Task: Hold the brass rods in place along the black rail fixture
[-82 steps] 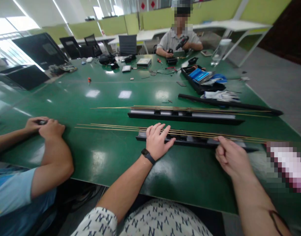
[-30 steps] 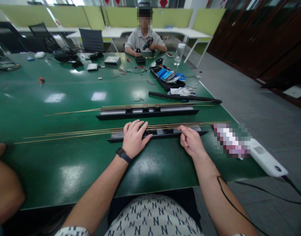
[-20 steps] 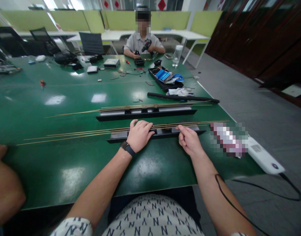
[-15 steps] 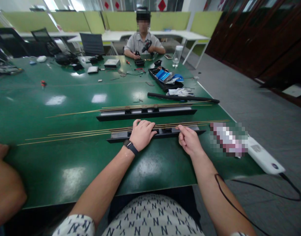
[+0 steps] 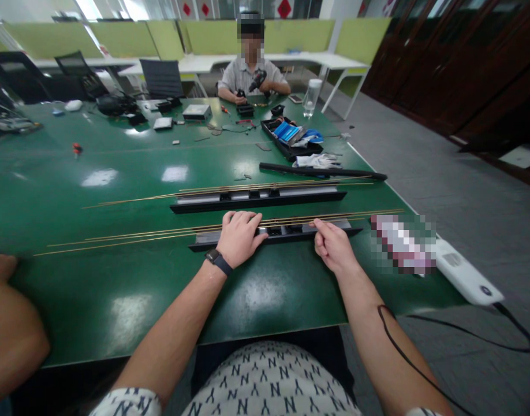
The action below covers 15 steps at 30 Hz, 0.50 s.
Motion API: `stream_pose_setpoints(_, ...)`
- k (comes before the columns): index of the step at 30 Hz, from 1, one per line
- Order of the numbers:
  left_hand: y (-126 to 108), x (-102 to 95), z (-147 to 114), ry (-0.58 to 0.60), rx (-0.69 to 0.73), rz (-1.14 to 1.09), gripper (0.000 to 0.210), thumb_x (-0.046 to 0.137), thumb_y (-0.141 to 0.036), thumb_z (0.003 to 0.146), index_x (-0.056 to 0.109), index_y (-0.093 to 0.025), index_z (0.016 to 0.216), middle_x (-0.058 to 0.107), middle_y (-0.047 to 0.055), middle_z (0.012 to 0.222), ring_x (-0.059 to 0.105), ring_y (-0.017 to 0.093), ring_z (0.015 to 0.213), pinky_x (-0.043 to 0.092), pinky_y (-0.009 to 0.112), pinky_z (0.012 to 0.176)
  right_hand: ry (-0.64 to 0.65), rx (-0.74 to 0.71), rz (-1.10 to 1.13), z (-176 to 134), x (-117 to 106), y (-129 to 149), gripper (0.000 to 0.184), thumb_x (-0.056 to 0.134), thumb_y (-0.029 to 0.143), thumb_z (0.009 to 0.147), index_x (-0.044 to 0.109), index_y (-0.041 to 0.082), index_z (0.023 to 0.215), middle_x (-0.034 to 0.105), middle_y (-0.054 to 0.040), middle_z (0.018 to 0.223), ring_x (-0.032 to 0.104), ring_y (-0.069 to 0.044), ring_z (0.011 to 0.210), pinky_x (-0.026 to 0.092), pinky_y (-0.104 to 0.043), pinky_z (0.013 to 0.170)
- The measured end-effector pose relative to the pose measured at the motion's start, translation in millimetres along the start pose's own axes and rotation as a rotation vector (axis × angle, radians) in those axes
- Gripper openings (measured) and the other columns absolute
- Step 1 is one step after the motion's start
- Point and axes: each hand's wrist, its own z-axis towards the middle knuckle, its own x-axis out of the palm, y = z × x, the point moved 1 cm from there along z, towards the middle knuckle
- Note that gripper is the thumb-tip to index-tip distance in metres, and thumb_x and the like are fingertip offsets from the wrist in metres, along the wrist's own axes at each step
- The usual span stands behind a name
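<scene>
My left hand (image 5: 241,238) lies palm down across the nearer black channel (image 5: 306,234) and its rods, thumb apart on the near side. A dark band circles that wrist. Several thin gold-coloured rods (image 5: 174,232) run lengthwise over this channel and stick out past its left end. At its right part, my right hand (image 5: 333,245) is closed, thumb and forefinger pinching the end of a thin gold-coloured rod. Behind, a second black channel (image 5: 286,200) lies parallel, with more rods (image 5: 137,200) along its far edge. Small black blocks show inside both channels.
On the green table (image 5: 265,294) a black bar (image 5: 321,171), white gloves (image 5: 319,161) and a black tray (image 5: 286,151) lie farther back. A white power bank-like device (image 5: 466,274) with a cable is at right. Opposite, a person (image 5: 253,75) holds a drill; another person's arm (image 5: 11,323) is at left.
My left hand has slid a little to the left along the nearer channel. My right hand keeps its pinch in nearly the same place.
</scene>
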Motion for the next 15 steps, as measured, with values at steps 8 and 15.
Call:
stream_pose_setpoints(8, -14, 5.1, 16, 0.013, 0.024, -0.038, 0.030, 0.062, -0.042, 0.099, 0.069, -0.027, 0.124, 0.073, 0.008, 0.125, 0.061, 0.029, 0.119, 0.035, 0.051, 0.107, 0.002, 0.001, -0.006, 1, -1, -1, 0.042, 0.087, 0.052, 0.076, 0.068, 0.018, 0.091, 0.051, 0.0073, 0.045, 0.031, -0.005, 0.028, 0.021, -0.017, 0.028)
stream_pose_setpoints(15, -19, 7.7, 22, 0.032, 0.028, -0.045, 0.028, 0.065, -0.041, 0.098, 0.068, -0.023, 0.119, 0.074, 0.008, 0.120, 0.063, 0.028, 0.117, 0.036, 0.049, 0.106, -0.002, -0.007, -0.005, 2, -1, -1, 0.042, 0.086, 0.052, 0.077, 0.068, 0.018, 0.091, 0.051, 0.0073, 0.045, 0.031, -0.005, 0.028, 0.021, -0.017, 0.028)
